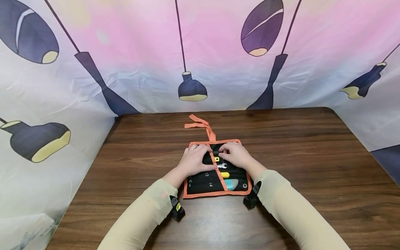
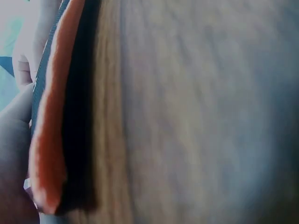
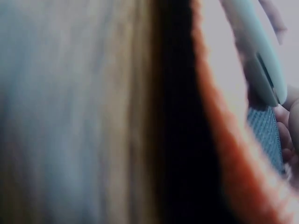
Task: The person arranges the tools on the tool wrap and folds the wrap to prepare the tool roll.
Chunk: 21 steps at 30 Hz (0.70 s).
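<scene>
A black tool roll (image 1: 200, 185) with orange edging lies spread on the table in the head view. My left hand (image 1: 195, 160) rests on its left part, thumb and fingertips at the orange pocket edge. Near the top pocket, my right hand (image 1: 235, 155) has curled fingers and pinches a small black ridged piece (image 1: 215, 152), mostly hidden. Below it, a yellow end with a hole (image 1: 217, 159), an open-ended wrench (image 1: 223, 166), a yellow handle (image 1: 225, 174) and a teal-and-grey handle (image 1: 231, 184) stick out of the pockets. The right wrist view shows the rounded teal handle (image 3: 271, 70) close up.
Orange tie straps (image 1: 204, 125) trail from the roll's far edge across the brown wooden table (image 1: 150, 139). A metal eyelet (image 1: 245, 186) sits in its lower right corner. Behind the table hangs a printed cloth (image 1: 150, 69) with lamp pictures.
</scene>
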Motion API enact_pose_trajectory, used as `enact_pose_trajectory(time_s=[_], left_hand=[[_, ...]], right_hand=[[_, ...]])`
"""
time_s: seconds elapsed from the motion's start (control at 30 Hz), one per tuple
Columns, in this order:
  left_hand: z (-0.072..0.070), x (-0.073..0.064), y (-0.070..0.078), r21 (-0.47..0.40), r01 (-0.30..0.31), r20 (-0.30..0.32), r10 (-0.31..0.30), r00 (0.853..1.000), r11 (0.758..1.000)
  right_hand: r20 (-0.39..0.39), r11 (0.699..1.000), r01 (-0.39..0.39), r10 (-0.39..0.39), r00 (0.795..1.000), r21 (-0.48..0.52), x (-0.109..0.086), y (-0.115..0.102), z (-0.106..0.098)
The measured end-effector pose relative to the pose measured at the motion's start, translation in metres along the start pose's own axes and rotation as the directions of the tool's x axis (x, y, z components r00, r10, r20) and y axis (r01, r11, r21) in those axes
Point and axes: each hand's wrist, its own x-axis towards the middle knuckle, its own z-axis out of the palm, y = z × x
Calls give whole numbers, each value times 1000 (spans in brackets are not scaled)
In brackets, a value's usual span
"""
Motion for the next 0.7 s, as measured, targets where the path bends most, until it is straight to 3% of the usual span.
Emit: enact_pose_trajectory(time_s=[0.3,0.7], left_hand=[[-2,2,5,-39,-50,80,53,995,998],[0,4,6,-66,-77,81,83,993,995]], right_hand=[[8,1000,20,-20,1000,7,-7,11,-7],[13,998,57,-57,998,22,-10,15,-10]])
